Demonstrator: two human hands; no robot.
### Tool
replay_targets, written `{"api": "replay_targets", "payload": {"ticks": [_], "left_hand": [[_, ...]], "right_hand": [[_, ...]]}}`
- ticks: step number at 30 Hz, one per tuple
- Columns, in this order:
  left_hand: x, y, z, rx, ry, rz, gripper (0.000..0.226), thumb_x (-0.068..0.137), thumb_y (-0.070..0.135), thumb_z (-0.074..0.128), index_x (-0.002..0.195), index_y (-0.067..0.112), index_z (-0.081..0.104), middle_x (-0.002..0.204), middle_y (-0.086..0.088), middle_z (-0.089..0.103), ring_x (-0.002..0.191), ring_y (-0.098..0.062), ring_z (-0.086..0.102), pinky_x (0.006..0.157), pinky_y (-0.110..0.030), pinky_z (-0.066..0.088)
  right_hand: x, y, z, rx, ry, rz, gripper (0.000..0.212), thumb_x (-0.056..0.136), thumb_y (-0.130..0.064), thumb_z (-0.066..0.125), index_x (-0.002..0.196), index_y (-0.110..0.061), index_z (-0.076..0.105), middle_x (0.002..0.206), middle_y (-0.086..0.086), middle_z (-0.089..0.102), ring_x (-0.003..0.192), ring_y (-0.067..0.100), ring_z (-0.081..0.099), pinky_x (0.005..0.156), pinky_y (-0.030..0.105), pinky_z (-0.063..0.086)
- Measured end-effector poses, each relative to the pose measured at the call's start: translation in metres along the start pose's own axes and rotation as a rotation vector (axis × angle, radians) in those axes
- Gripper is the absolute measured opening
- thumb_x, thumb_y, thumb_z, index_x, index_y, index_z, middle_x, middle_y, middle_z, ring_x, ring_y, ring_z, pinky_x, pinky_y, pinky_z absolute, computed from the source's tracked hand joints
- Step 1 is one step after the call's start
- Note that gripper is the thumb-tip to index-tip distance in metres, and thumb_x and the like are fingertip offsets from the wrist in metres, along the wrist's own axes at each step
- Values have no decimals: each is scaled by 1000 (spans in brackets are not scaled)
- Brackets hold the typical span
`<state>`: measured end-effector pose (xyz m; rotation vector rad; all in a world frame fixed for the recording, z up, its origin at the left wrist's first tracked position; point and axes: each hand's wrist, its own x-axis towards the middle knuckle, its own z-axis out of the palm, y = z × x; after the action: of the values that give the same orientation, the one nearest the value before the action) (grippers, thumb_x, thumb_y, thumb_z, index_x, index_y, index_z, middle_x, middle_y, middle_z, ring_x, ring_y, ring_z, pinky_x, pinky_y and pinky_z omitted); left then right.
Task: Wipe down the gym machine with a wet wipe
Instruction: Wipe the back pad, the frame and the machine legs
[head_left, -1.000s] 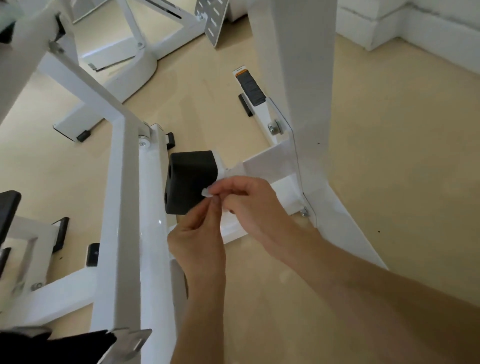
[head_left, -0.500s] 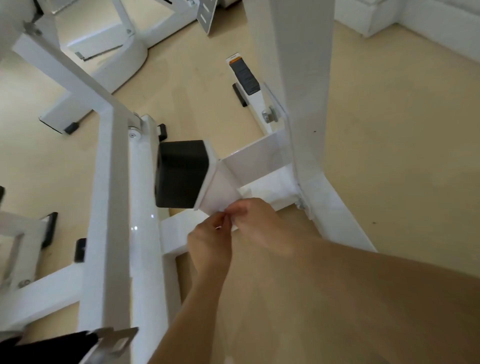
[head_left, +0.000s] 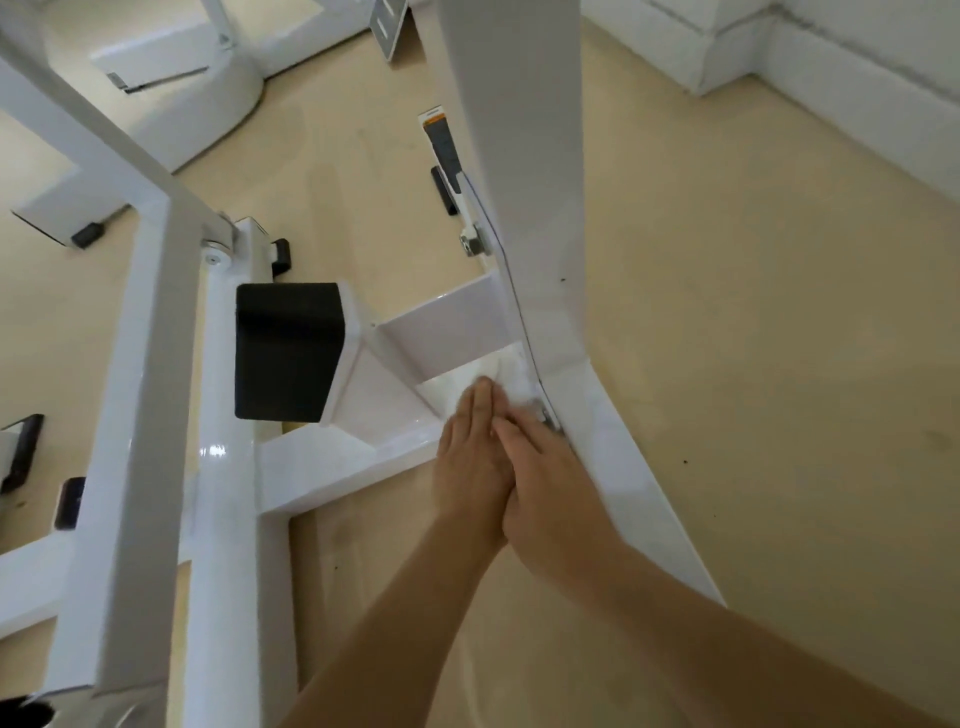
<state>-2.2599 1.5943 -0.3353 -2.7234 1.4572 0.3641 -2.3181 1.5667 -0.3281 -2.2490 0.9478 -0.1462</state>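
The thin white wet wipe lay flat on the low white metal bar of the big white gym machine. It sat right in the corner where that bar met the tall white post.

The left hand was on it. Its fingers were straight and close together, and the tips pressed down on the near edge of the wipe. They were not curled round anything. The right hand lay just beside the left hand, touching it along the side, and it was close to the post. Its fingertips were hard to see, so I could not tell if they lay flat on the wipe or pinched it.

A black squashy block pad stuck out from the frame to the left, well apart from both hands. The tan floor showed all around the machine.

The wipe looked very light, soft and floppy. A thing like that would likely bunch up or fold over if pushed by one corner. It seemed best to keep flat fingers spread over its middle, so it would slide as one sheet. The shiny paint looked smooth, so a wet wipe would probably glide on it easily. A small metal bolt sat near the right hand at the foot of the post, and a thin wipe might snag or tear there. The machine looked heavy and stiff, so it should stay put under a firm push.
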Motion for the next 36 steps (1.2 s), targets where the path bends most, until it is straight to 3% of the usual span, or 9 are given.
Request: {"api": "replay_targets", "payload": {"ticks": [2, 5, 7, 14, 18, 21, 25, 33, 36], "left_hand": [[5, 12, -4, -94, 26, 47, 62, 103, 36, 24, 152, 16, -9, 161, 2, -13, 147, -10, -13, 120, -27, -5], [4, -1, -2, 2, 33, 57, 66, 103, 35, 28, 152, 17, -13, 159, 5, -18, 147, -10, -14, 121, -29, -1], [-2, -13, 5, 91, 45, -40, 74, 102, 32, 34, 150, 11, -17, 159, -1, -20, 147, -15, -15, 122, -33, 6], [-13, 12, 8, 138, 15, 114, 71, 102, 31, 27, 146, 12, -26, 157, -6, -28, 145, -23, -23, 122, -37, -2], [-9, -23, 19, 165, 78, 204, 60, 99, 24, 36, 153, 8, 15, 161, -10, 13, 149, -22, 8, 120, -36, 19], [-2, -32, 16, 26, 358, 172, 33, 75, 6, 74, 107, 7, 70, 115, -9, 66, 104, -29, 64, 77, -35, 58], [21, -15, 2, -105, 392, 98, 20, 67, -9, 66, 75, 7, 59, 79, -8, 55, 62, -28, 53, 43, -30, 38], [17, -13, 12, 108, 279, 211, 44, 68, 5, 75, 109, 18, 66, 75, -1, 64, 56, -27, 61, 43, -25, 30], [16, -20, 17, 134, 135, 73, 26, 92, 13, 51, 115, 20, 61, 103, -3, 68, 86, -29, 66, 62, -33, 45]], "right_hand": [[9, -9, -2, 67, -134, 137, 65, 104, -27, 24, 145, 10, -11, 161, 19, 0, 149, 28, 3, 120, 42, 5], [-8, 2, -15, 63, 170, 6, 58, 99, -19, 39, 152, -8, 18, 159, 3, 24, 146, 16, 21, 118, 28, 16], [-27, 14, -46, 196, -41, -99, 55, 96, -9, 41, 149, -18, 33, 152, -2, 36, 141, 11, 29, 113, 18, 19], [-38, 22, -43, 215, 6, -82, 44, 88, -6, 47, 128, -19, 57, 125, -3, 54, 113, 10, 47, 104, 26, 40], [-38, 22, -51, 291, -5, -67, 42, 86, -1, 46, 122, -17, 60, 117, -4, 55, 106, 11, 53, 96, 27, 45], [-38, 29, -50, 368, 88, -51, 39, 82, 2, 46, 110, -17, 66, 106, -6, 59, 94, 11, 56, 85, 26, 47], [-43, 41, -52, 441, 198, -33, 33, 78, 1, 47, 98, -13, 70, 93, -5, 63, 80, 6, 57, 72, 12, 42], [-43, 53, -74, 484, 133, 54, 19, 82, -14, 53, 76, -23, 68, 69, -9, 63, 61, 5, 55, 54, 17, 41], [-46, 52, -68, 515, 88, 64, 28, 83, -2, 55, 75, -27, 67, 64, -14, 60, 55, 1, 51, 55, 21, 38]]}}
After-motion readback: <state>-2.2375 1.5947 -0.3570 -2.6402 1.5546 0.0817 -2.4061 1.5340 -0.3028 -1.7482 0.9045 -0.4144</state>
